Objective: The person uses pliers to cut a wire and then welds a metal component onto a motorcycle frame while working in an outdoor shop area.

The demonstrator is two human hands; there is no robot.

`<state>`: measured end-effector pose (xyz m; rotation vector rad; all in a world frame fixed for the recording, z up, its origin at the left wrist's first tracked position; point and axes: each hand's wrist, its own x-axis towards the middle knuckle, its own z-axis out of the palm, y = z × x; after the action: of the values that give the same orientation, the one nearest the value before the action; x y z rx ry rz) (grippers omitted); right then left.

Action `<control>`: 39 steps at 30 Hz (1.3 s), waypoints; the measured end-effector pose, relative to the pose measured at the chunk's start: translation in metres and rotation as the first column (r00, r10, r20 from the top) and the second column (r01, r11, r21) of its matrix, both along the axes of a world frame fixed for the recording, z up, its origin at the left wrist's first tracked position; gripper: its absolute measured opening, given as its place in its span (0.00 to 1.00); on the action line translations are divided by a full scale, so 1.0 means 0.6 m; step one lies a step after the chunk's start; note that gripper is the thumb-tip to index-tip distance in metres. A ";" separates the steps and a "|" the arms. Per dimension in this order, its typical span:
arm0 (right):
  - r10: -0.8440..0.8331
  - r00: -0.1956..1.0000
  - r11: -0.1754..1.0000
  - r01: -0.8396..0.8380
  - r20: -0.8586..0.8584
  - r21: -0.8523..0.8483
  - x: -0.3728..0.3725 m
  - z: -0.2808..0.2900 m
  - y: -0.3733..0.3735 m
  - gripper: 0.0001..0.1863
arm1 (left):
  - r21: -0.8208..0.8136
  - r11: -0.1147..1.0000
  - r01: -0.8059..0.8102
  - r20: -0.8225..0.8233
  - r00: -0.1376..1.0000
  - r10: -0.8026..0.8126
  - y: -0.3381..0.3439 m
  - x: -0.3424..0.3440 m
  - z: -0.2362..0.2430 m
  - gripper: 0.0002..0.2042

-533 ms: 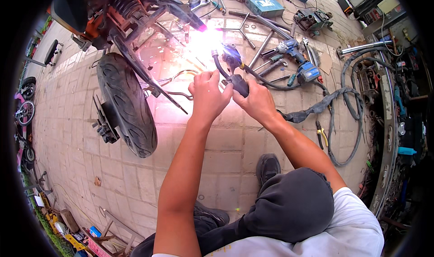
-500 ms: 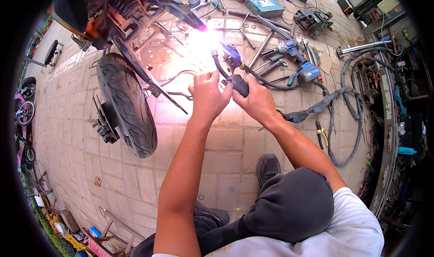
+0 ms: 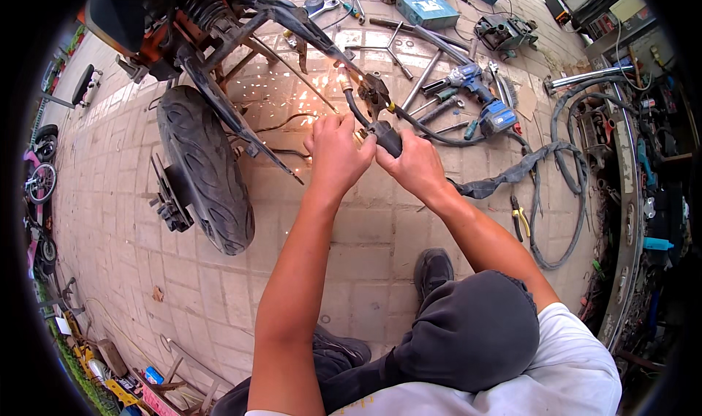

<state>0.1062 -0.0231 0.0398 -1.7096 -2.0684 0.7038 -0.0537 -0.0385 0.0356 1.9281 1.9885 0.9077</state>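
My right hand [image 3: 413, 160] is closed around the black handle of a welding torch [image 3: 386, 139], whose curved neck points up to a dark metal arm [image 3: 322, 39] on an orange-and-black vehicle [image 3: 150, 28]. My left hand [image 3: 336, 152] is closed against the handle's left side; what its curled fingers hold is hidden. Small orange sparks scatter left of the nozzle [image 3: 346, 84]. A dark metal fitting [image 3: 376, 90] with a cable and yellow band sits beside the neck. A loose wheel [image 3: 205, 171] lies left of my hands.
Right of the torch lie a blue power tool [image 3: 497, 114], metal bars, loose hoses [image 3: 574, 178] and yellow-handled pliers [image 3: 521, 218]. Teal boxes [image 3: 428, 10] are farther back. A cluttered metal-edged bench or shelf [image 3: 625, 248] lines the right; small bicycles [image 3: 42, 182] stand at far left.
The bright arc and its pink glow have died away, leaving scattered sparks and the nozzle and metal in view. My hands have barely moved.
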 end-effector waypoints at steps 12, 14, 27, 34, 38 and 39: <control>0.001 1.000 1.000 -0.001 -0.020 0.021 -0.002 -0.004 0.000 0.28 | 0.040 0.999 -0.004 0.001 1.000 0.004 0.003 -0.003 -0.007 0.22; 0.005 0.998 0.999 -0.002 -0.063 0.049 0.001 -0.006 0.001 0.27 | 0.062 0.998 0.001 -0.001 1.000 -0.001 0.001 -0.001 -0.004 0.25; 0.058 0.992 0.997 -0.051 -0.115 0.063 0.011 -0.003 -0.009 0.26 | 0.080 0.997 -0.024 0.004 1.000 0.024 -0.015 0.008 -0.014 0.23; 0.056 0.996 0.995 -0.051 -0.062 0.088 0.007 -0.004 0.003 0.26 | 0.079 0.997 -0.028 0.006 1.000 0.027 -0.006 0.005 -0.010 0.24; 0.062 0.997 0.992 -0.057 -0.044 0.117 0.010 -0.009 0.005 0.26 | 0.074 0.997 -0.029 0.007 1.000 0.028 -0.005 0.007 -0.011 0.24; 0.064 0.997 0.990 -0.058 -0.040 0.125 0.010 -0.011 0.007 0.26 | 0.075 0.997 -0.028 0.003 1.000 0.028 -0.005 0.007 -0.011 0.24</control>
<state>0.1121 -0.0188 0.0332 -1.5559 -2.0959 0.6115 -0.0498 -0.0415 0.0291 1.9423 2.0122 1.0044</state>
